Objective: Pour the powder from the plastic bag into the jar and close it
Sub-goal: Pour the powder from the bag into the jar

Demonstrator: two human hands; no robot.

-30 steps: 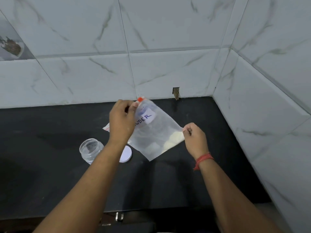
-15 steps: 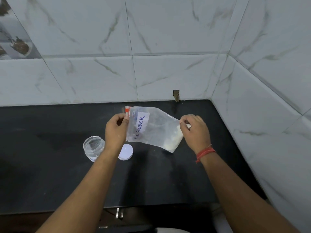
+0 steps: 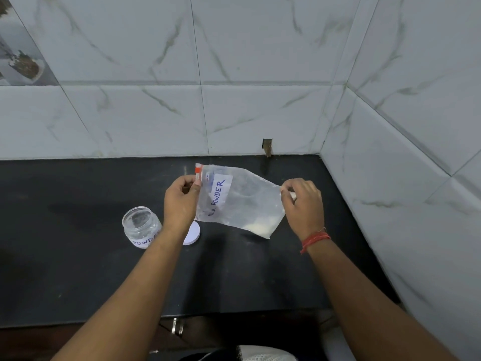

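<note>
A clear plastic bag [image 3: 242,201] labelled "MILK POWDER" hangs above the black counter, stretched sideways between both hands. My left hand [image 3: 181,201] pinches its zip end by the orange slider. My right hand [image 3: 303,203] grips the opposite corner. White powder [image 3: 259,227] sits in the bag's lower right corner. The open clear jar [image 3: 141,226] with a "POWDER" label stands on the counter left of my left wrist. Its white lid [image 3: 193,233] lies flat beside it, partly hidden by my left forearm.
The black counter [image 3: 78,256] ends at tiled walls behind and on the right [image 3: 403,178]. A small dark notch [image 3: 267,147] sits in the back wall at counter level. Below the counter's front edge is a metal handle [image 3: 177,326].
The bag has turned from a diagonal hang to lying sideways, label facing me. Both hands dropped lower, and the powder slid to the lower right corner.
</note>
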